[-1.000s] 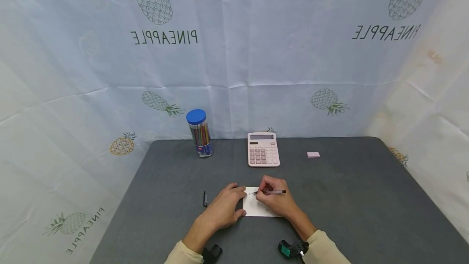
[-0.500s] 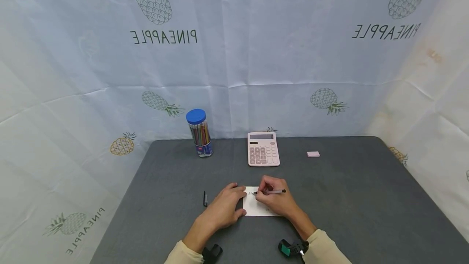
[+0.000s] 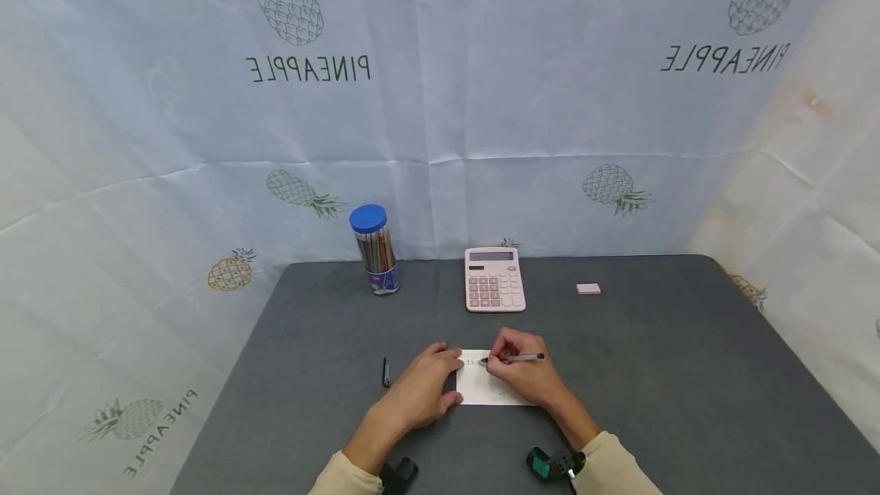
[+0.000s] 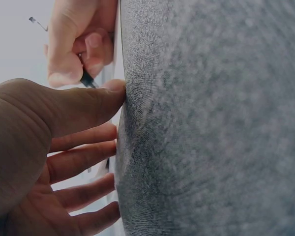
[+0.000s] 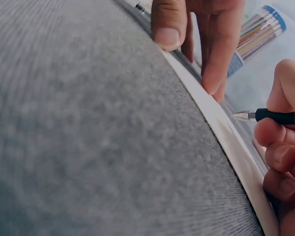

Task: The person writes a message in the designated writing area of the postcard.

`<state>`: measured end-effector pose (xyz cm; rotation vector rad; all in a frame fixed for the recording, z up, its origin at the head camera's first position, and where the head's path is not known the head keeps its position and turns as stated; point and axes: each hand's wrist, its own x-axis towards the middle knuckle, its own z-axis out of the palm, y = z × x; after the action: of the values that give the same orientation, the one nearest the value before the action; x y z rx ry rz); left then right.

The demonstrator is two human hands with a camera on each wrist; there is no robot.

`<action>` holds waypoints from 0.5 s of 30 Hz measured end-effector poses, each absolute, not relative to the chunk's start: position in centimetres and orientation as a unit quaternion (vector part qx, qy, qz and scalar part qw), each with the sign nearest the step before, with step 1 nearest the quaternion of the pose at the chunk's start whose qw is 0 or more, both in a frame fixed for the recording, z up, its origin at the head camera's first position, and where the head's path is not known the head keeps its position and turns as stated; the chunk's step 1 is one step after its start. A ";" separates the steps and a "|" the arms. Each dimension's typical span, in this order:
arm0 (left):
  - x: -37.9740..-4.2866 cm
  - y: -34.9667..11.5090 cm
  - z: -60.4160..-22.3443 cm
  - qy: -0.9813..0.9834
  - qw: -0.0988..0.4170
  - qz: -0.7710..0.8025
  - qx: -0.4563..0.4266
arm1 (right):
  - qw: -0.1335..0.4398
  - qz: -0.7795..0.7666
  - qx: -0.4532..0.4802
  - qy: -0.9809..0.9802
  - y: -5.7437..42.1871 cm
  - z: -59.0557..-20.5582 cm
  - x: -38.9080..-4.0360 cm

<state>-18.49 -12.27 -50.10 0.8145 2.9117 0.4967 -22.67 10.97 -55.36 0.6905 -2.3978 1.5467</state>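
A white sheet of paper [image 3: 481, 388] lies on the dark grey table, with small dark marks near its upper left. My right hand [image 3: 525, 369] rests on its right part and pinches a pen [image 3: 525, 357] between thumb and fingers. In the right wrist view the metal tip of the pen [image 5: 243, 115] points at the paper [image 5: 211, 115]. With fingers spread, my left hand [image 3: 419, 388] presses the left edge of the sheet; the left wrist view shows its thumb and fingertips touching down. A black pen cap [image 3: 386, 373] lies left of that hand.
At the back stand a blue-lidded jar of pencils [image 3: 374, 250] and a pink calculator [image 3: 494, 279]. A small pink eraser [image 3: 587, 289] lies farther right. A pineapple-print cloth [image 3: 440, 98] hangs behind the table. Black straps [image 3: 555, 464] sit at the wrists.
My right hand has shifted slightly right along the paper with the pen. Dark marks left of the pen tip show more fully. The left hand stays in place.
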 end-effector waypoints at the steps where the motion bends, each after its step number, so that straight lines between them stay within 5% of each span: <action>1: -18.5 -12.3 -50.1 0.950 0.039 0.162 0.266 | 0.096 0.523 0.234 -0.814 11.0 -55.4 -22.7; 15: -18.5 -12.2 -50.2 0.950 0.039 0.165 0.264 | 0.097 0.500 0.234 -0.828 10.7 -55.2 -22.7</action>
<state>-18.49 -12.23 -50.18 0.8085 2.9125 0.5051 -22.65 10.72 -55.17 0.6918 -2.4539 1.4805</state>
